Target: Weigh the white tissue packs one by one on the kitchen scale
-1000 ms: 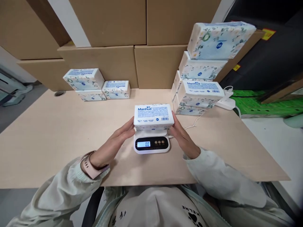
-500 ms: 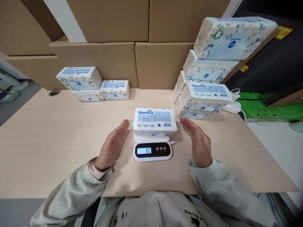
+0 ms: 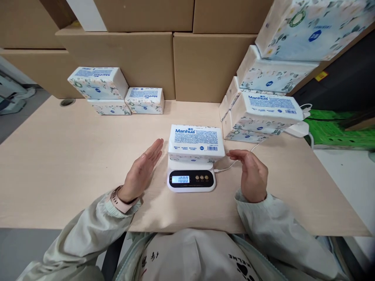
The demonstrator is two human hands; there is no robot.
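A white Manhua tissue pack [image 3: 196, 142] lies across the top of a small white scale [image 3: 191, 188], whose lit display reads 100.0. My left hand [image 3: 142, 171] is held just left of the pack, fingers stretched out and holding nothing. Right of the pack, my right hand [image 3: 252, 173] stands with its fingers extended and slightly bent, also empty, with its fingertips near the pack's right end. A visible gap separates each hand from the pack. From the scale's right side a white cable [image 3: 224, 169] runs back toward the right.
Several tissue packs [image 3: 266, 111] are stacked high at the right. Another small group of packs [image 3: 98, 88] sits at the back left, beside a round hole [image 3: 67, 102] in the table [image 3: 73, 175]. Cardboard boxes [image 3: 123, 54] form a wall behind.
The scale display has gone from 0.0 to 100.0. The fingers of my right hand have bent a little more. The camera view has shifted slightly.
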